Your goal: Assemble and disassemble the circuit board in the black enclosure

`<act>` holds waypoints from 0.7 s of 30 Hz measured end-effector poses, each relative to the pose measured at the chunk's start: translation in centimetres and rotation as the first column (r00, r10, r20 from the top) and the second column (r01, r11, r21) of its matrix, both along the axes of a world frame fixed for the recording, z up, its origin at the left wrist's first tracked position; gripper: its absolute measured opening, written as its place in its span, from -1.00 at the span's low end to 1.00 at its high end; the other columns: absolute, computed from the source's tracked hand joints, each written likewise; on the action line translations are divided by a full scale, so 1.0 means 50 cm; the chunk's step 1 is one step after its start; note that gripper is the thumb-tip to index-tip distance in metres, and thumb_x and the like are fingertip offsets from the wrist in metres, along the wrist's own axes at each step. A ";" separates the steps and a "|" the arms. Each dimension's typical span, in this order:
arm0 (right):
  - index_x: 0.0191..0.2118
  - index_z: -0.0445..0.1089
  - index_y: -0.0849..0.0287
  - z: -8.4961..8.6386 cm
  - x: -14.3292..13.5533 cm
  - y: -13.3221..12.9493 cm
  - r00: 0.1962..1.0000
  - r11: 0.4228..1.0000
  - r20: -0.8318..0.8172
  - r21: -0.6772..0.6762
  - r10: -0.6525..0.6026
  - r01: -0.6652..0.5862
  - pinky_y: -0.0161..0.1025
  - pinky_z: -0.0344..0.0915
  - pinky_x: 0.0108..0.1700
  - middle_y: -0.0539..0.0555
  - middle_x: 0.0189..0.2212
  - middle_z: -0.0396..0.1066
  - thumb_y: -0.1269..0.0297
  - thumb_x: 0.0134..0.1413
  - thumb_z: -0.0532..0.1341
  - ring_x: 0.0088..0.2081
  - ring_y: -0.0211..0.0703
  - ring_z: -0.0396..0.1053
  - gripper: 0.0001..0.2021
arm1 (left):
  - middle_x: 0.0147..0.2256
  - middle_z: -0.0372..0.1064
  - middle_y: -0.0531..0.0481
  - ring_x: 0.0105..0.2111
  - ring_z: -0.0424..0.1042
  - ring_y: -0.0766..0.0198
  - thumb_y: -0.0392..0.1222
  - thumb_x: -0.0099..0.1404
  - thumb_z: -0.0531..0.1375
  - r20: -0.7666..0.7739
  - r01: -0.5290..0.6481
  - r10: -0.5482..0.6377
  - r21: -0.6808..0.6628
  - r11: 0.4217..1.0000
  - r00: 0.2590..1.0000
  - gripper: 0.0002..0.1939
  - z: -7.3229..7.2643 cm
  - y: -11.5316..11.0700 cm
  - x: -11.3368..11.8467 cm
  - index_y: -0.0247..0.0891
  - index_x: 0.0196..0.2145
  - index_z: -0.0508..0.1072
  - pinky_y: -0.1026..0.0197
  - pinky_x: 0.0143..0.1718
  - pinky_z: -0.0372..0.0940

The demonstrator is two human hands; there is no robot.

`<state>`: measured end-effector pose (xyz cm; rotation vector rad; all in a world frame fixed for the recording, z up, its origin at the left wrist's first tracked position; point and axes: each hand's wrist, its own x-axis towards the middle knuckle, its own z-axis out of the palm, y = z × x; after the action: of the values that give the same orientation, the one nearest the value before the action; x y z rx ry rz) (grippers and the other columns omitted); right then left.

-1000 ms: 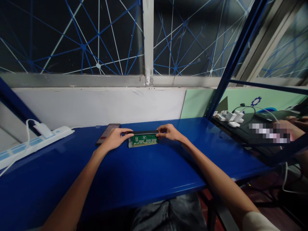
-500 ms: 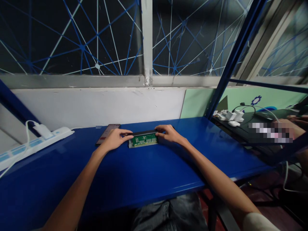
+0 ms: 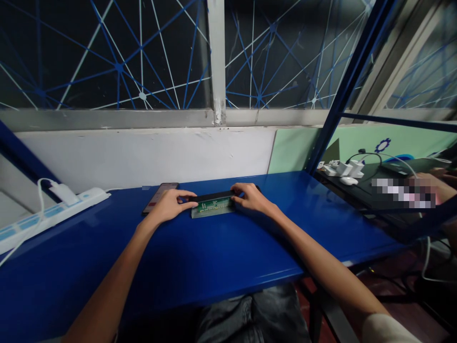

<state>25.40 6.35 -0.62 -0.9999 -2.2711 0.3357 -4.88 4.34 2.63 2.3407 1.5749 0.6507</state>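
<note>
A green circuit board (image 3: pixel 215 205) sits in a grey metal-like tray (image 3: pixel 213 214) on the blue table. Along the board's far edge runs a long black strip (image 3: pixel 214 196). My left hand (image 3: pixel 173 205) pinches the left end of this strip between thumb and fingers. At the right end, my right hand (image 3: pixel 249 197) grips the same strip with its fingers closed. Part of each end is hidden behind my fingertips. Just behind my left hand, a phone (image 3: pixel 167 188) lies on the table.
A white power strip (image 3: pixel 89 197) with a plug and cable lies at the left. Blue table (image 3: pixel 228 252) extends toward me. At the right, another person's hand (image 3: pixel 433 188) is over a black desk (image 3: pixel 378 183) with white chargers (image 3: pixel 350 169).
The black strip has tilted or shifted toward me over the board, so less green shows and the board looks more shaded. Both hands keep their hold.
</note>
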 end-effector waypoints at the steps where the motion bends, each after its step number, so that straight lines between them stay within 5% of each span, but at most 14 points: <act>1: -0.13 0.40 0.23 0.000 0.000 -0.002 1.000 1.000 0.001 0.002 -0.001 0.001 -0.26 0.27 -0.27 0.12 -0.31 0.47 0.40 0.06 0.21 -0.30 -0.15 0.40 -0.78 | -0.28 0.55 -0.09 -0.36 0.41 0.16 0.11 0.10 0.26 0.008 0.005 -0.005 0.004 1.000 1.000 -0.60 0.000 0.000 -0.001 -0.16 -0.19 0.61 0.14 -0.30 0.27; 12: -0.21 0.42 0.26 0.018 0.000 -0.023 1.000 1.000 -0.022 -0.027 0.009 -0.010 -0.29 0.29 -0.34 0.13 -0.34 0.49 0.25 0.08 0.26 -0.31 -0.15 0.43 -0.80 | -0.32 0.52 -0.07 -0.35 0.41 0.16 0.09 0.05 0.30 0.043 0.051 -0.048 -0.071 0.996 0.998 -0.61 0.001 0.001 -0.003 -0.20 -0.24 0.59 0.18 -0.31 0.25; 21: -0.27 0.43 0.24 0.033 0.006 -0.035 0.999 0.992 0.002 -0.120 0.035 -0.034 -0.30 0.28 -0.32 0.10 -0.34 0.48 0.28 -0.01 0.35 -0.33 -0.18 0.43 -0.81 | -0.10 0.51 -0.07 -0.18 0.44 0.08 0.08 0.07 0.31 -0.023 0.152 -0.155 -0.110 0.982 0.988 -0.59 0.011 -0.011 0.000 -0.11 -0.14 0.57 0.12 -0.17 0.28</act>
<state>25.72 4.61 1.03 -1.0229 -2.2965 0.4904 -4.86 3.79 3.18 2.3732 1.3871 0.4843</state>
